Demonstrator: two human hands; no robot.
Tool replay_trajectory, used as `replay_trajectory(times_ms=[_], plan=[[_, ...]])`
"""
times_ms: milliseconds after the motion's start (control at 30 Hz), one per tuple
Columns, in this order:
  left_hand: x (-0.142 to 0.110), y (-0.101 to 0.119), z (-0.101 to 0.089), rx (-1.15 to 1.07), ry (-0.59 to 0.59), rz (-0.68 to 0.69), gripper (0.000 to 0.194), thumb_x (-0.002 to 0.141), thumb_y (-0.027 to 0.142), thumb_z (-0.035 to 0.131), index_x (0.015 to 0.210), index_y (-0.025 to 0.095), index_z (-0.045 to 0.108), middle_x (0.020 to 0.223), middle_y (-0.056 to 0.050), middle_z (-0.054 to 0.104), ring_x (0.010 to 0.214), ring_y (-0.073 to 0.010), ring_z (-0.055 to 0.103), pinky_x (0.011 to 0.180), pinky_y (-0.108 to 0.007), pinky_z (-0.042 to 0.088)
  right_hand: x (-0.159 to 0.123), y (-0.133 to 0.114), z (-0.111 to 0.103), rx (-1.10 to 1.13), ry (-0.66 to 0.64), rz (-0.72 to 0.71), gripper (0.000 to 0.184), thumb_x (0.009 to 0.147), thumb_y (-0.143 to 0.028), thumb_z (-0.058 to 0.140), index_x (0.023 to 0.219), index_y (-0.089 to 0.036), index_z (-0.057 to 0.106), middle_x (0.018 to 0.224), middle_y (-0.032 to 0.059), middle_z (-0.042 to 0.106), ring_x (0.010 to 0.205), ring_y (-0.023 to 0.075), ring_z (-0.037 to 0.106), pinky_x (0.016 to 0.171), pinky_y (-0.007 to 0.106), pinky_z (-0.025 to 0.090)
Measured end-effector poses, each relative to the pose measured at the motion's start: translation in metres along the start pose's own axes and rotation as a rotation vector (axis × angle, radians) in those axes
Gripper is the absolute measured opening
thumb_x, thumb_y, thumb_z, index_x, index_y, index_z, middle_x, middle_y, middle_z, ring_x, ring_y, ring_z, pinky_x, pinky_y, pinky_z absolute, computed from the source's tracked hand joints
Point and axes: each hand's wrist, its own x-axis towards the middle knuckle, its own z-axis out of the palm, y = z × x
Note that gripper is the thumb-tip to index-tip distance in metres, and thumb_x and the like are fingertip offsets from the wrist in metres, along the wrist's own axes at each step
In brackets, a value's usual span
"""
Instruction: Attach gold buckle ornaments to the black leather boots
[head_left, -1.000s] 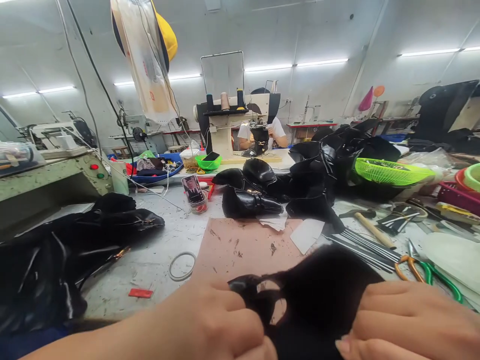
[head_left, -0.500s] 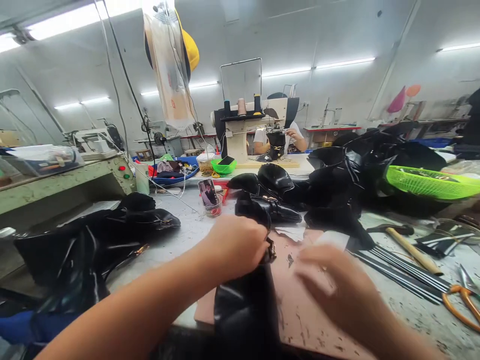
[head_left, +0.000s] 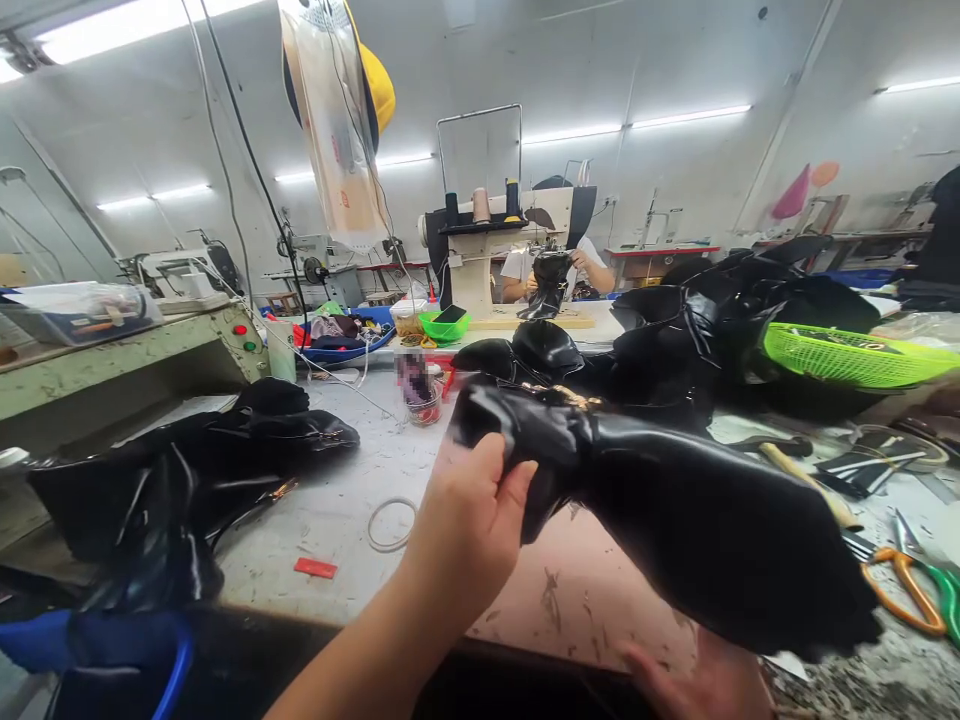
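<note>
A glossy black boot upper [head_left: 697, 500] is raised above the bench, its wide shaft reaching to the right and its gold-coloured trim facing away from me. My left hand [head_left: 469, 520] grips the narrower end, thumb on the near side. Under the shaft is my right hand [head_left: 709, 680], blurred and partly covered by the boot upper; the fingers I can see are apart, and I cannot tell whether they touch it. Below lies a pink work board [head_left: 547, 600], scattered with dark scraps.
More black boot uppers are heaped behind [head_left: 667, 340] and at left [head_left: 285, 435]. Orange-handled scissors [head_left: 907, 590], a wooden-handled hammer [head_left: 810, 485] and a green basket [head_left: 855, 355] are at right. A pale ring [head_left: 392, 525] lies on the bench. Another person [head_left: 592, 268] works beyond the sewing machine [head_left: 480, 265].
My left hand has lifted the boot upper off the board and turned it so the shaft points right. My right hand has dropped below the shaft. The pale ring has come into view.
</note>
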Motion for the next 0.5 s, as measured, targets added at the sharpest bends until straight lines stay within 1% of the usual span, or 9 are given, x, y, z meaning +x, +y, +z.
replay_trajectory(times_ms=[67, 133, 200, 267, 300, 333, 367, 433, 500], plan=[[-0.009, -0.017, 0.008, -0.291, -0.008, -0.154, 0.018, 0.085, 0.032, 0.046, 0.074, 0.019, 0.053, 0.063, 0.0, 0.052, 0.06, -0.0145, 0.049, 0.055, -0.024, 0.036, 0.014, -0.002, -0.022, 0.038, 0.138, 0.117, 0.043, 0.087, -0.043, 0.042, 0.12, -0.016, 0.045, 0.096, 0.0164, 0.063, 0.107, 0.0388, 0.053, 0.085, 0.053, 0.045], [-0.019, -0.035, 0.018, -0.593, -0.039, -0.344, 0.02, 0.082, 0.037, 0.051, 0.08, 0.018, 0.057, 0.067, 0.0, 0.056, 0.063, -0.0149, 0.053, 0.056, -0.024, 0.039, 0.03, -0.01, -0.049, 0.111, 0.197, 0.259, 0.036, 0.088, -0.042, 0.04, 0.113, -0.019, 0.05, 0.092, 0.0159, 0.063, 0.107, 0.0396, 0.053, 0.082, 0.051, 0.047], [-0.031, -0.054, 0.028, -0.843, -0.073, -0.579, 0.026, 0.073, 0.041, 0.062, 0.078, 0.016, 0.058, 0.063, 0.0, 0.056, 0.056, -0.0129, 0.052, 0.053, -0.022, 0.039, 0.047, -0.018, -0.072, 0.276, 0.149, 0.413, 0.033, 0.087, -0.045, 0.044, 0.108, -0.022, 0.054, 0.092, 0.0136, 0.065, 0.103, 0.0374, 0.057, 0.074, 0.045, 0.051], [-0.044, -0.071, 0.039, -0.971, -0.115, -0.777, 0.035, 0.061, 0.043, 0.072, 0.075, 0.014, 0.059, 0.058, 0.001, 0.055, 0.054, -0.0115, 0.052, 0.052, -0.021, 0.039, 0.064, -0.02, -0.083, 0.577, -0.032, 0.553, 0.037, 0.082, -0.049, 0.051, 0.109, -0.025, 0.054, 0.093, 0.0107, 0.067, 0.092, 0.0334, 0.062, 0.065, 0.04, 0.054], [-0.051, -0.078, 0.044, -0.98, -0.099, -0.857, 0.038, 0.057, 0.044, 0.075, 0.073, 0.014, 0.059, 0.057, 0.002, 0.055, 0.052, -0.0103, 0.051, 0.049, -0.019, 0.038, 0.072, -0.017, -0.083, 0.728, -0.083, 0.609, 0.041, 0.079, -0.05, 0.055, 0.11, -0.024, 0.054, 0.09, 0.0095, 0.068, 0.084, 0.0316, 0.065, 0.058, 0.038, 0.054], [-0.057, -0.085, 0.049, -0.962, -0.063, -0.922, 0.04, 0.056, 0.046, 0.075, 0.072, 0.014, 0.058, 0.054, 0.003, 0.053, 0.048, -0.0088, 0.048, 0.045, -0.018, 0.034, 0.079, -0.011, -0.078, 0.852, -0.2, 0.646, 0.045, 0.075, -0.05, 0.06, 0.109, -0.022, 0.055, 0.086, 0.0091, 0.068, 0.079, 0.0308, 0.066, 0.057, 0.038, 0.055], [-0.063, -0.091, 0.053, -0.942, -0.021, -0.961, 0.043, 0.059, 0.052, 0.072, 0.074, 0.014, 0.058, 0.051, 0.005, 0.051, 0.044, -0.008, 0.046, 0.042, -0.017, 0.032, 0.085, -0.004, -0.07, 0.896, -0.235, 0.659, 0.048, 0.073, -0.05, 0.061, 0.11, -0.02, 0.054, 0.082, 0.0084, 0.068, 0.077, 0.0296, 0.066, 0.058, 0.038, 0.055], [-0.073, -0.104, 0.058, -0.912, 0.037, -0.969, 0.049, 0.068, 0.062, 0.059, 0.084, 0.016, 0.059, 0.046, 0.007, 0.046, 0.042, -0.0099, 0.047, 0.042, -0.018, 0.034, 0.09, 0.016, -0.047, 0.918, -0.16, 0.655, 0.046, 0.077, -0.049, 0.054, 0.11, -0.017, 0.054, 0.087, 0.0097, 0.068, 0.085, 0.028, 0.066, 0.07, 0.04, 0.055], [-0.081, -0.117, 0.061, -0.862, 0.008, -0.869, 0.051, 0.074, 0.062, 0.054, 0.095, 0.016, 0.058, 0.045, 0.008, 0.045, 0.05, -0.0134, 0.055, 0.054, -0.023, 0.044, 0.086, 0.035, -0.024, 0.724, -0.104, 0.653, 0.039, 0.079, -0.043, 0.051, 0.105, -0.015, 0.057, 0.095, 0.0131, 0.067, 0.092, 0.0285, 0.064, 0.078, 0.043, 0.053]])
